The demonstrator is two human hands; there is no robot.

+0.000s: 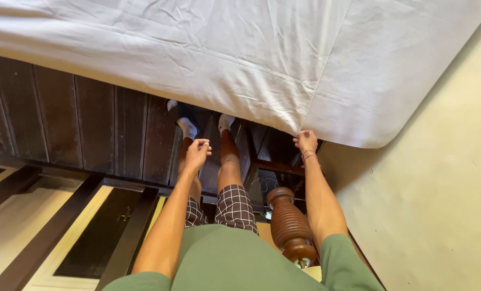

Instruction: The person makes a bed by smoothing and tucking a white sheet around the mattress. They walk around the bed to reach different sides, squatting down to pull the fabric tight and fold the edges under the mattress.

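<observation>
Right hand [305,141] pinches the hem of the white bedsheet [262,59], grip closed on the fabric near the sheet's hanging corner. Left hand [197,152] loosely curled, just below the sheet edge; cannot tell if it has hold of any cloth. Sheet edge runs diagonally over the dark wooden floor [89,129]. Turned wooden bedpost [288,223] sits between the person's legs and right arm. Cream wall [434,205] close on the right, tight room there; more open floor to the left.

Green short-sleeved shirt [235,258], checked shorts [234,206], white socks [187,127], thin bracelet [308,156] on right wrist
</observation>
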